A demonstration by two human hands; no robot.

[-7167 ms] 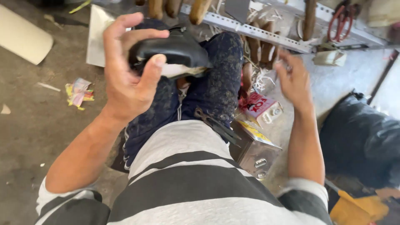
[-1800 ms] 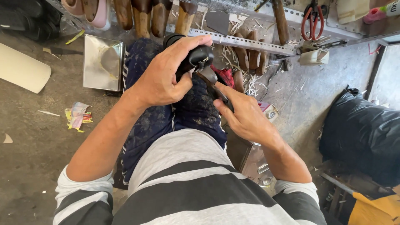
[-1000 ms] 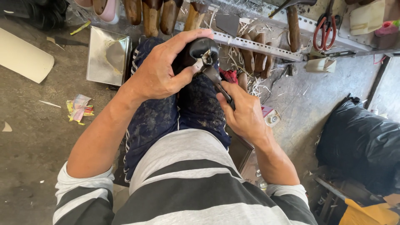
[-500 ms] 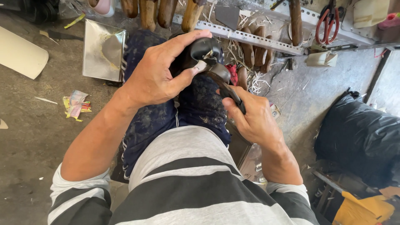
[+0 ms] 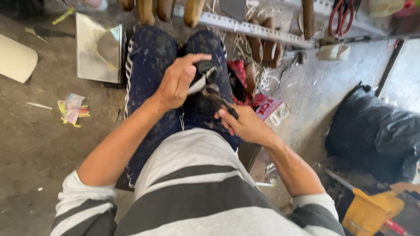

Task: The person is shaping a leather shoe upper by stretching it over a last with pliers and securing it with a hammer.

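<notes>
I sit with my knees in dark blue speckled trousers (image 5: pixel 148 57). My left hand (image 5: pixel 177 81) grips a black shoe (image 5: pixel 202 76) over my lap, with a pale edge of its sole showing under the thumb. My right hand (image 5: pixel 247 126) is closed on the dark handles of a pair of pincers (image 5: pixel 218 98); the tool's jaws meet the shoe's edge just below my left thumb. Most of the shoe is hidden behind my left hand.
A shiny metal sheet (image 5: pixel 98 48) lies on the concrete floor at the left, with a crumpled wrapper (image 5: pixel 72 109) nearby. A slotted metal rack (image 5: pixel 245 28) with wooden shoe forms (image 5: pixel 192 11) runs across the top. A black bag (image 5: pixel 376 135) sits at the right.
Earlier my right hand reached to the right while the left held the shoe alone. It then came in with the pincers, and both hands have since moved nearer my body.
</notes>
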